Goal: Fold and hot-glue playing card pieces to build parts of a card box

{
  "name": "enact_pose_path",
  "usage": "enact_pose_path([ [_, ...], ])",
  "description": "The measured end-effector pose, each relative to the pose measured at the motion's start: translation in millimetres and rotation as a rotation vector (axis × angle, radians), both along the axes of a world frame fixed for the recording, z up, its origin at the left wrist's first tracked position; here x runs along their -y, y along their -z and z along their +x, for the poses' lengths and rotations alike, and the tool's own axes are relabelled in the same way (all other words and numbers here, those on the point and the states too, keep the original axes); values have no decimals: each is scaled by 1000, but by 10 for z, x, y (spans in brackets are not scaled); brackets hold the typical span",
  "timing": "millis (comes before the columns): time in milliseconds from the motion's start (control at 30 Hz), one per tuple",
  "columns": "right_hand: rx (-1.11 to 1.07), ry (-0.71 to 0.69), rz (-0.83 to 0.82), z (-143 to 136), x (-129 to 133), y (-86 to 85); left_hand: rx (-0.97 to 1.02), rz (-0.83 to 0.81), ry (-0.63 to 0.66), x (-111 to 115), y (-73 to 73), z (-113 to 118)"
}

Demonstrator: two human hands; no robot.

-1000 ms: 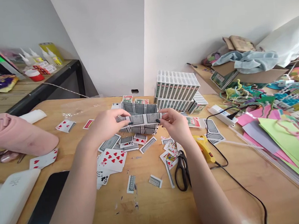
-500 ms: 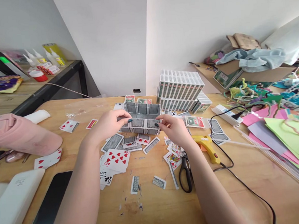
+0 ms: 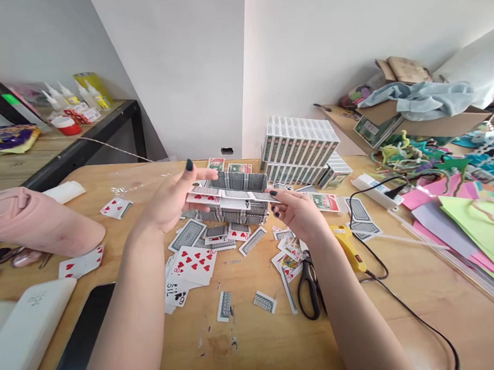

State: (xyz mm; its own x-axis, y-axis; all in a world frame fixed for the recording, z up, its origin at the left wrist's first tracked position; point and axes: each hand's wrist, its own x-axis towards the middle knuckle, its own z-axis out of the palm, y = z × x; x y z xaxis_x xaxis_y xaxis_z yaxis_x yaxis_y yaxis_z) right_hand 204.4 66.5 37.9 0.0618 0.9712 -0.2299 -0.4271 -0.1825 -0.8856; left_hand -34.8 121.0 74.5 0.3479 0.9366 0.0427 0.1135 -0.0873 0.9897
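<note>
In front of me stands an open box made of playing cards (image 3: 242, 181), its grey patterned backs showing. A strip of joined playing cards (image 3: 235, 195) is held across its near side, tilted so that some faces show. My right hand (image 3: 297, 211) pinches the strip's right end between thumb and fingers. At the other end my left hand (image 3: 167, 199) is open, thumb raised and fingers stretched out, with the strip's end against the fingers. Loose cards (image 3: 193, 263) and cut card pieces (image 3: 225, 306) lie on the table below.
Black-handled scissors (image 3: 308, 290) and a yellow glue gun (image 3: 349, 248) with a cord lie by my right forearm. Stacked card packs (image 3: 299, 147) stand behind the box. To the left are a pink roll (image 3: 38, 222), a white case (image 3: 29, 335) and a dark phone-like slab (image 3: 86, 331).
The card strip has come up from the box's near wall and tilted, so card faces now show. My left hand has opened and raised its thumb; my right still pinches.
</note>
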Motion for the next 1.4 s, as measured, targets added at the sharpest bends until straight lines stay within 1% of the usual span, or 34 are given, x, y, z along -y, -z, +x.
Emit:
enact_pose_path([
  [67,-86,19,-43,19,-5,5,113,-85,74,30,-43,6],
  [133,-167,17,-86,38,-7,1,175,-83,125,64,-80,24],
  [200,-232,-1,-117,56,-9,-10,185,-56,146,95,-104,51],
  [333,-236,-38,-125,83,-14,-34,124,-37,100,132,-118,104],
  [433,-242,-36,-127,87,-19,-37,113,-38,63,134,-109,119],
  [567,-259,-28,-126,85,-20,-32,137,-75,66,110,-78,105],
  [733,-182,-58,-115,91,3,-43,167,-104,94,88,-55,98],
  [900,-121,-103,-91,75,35,-61,194,-134,69,93,-63,120],
  [1033,-92,-127,-78,62,41,-61,206,-169,50,85,-44,134],
  [1133,-49,-112,-65,55,32,-44,218,-170,38,79,-30,132],
  [1267,-8,-44,-27,56,20,6,209,-152,98,81,-45,122],
  [1333,9,-11,10,57,19,28,178,-154,102,83,-53,121],
  [1400,40,15,40,48,25,34,105,-138,70,79,-45,119],
])
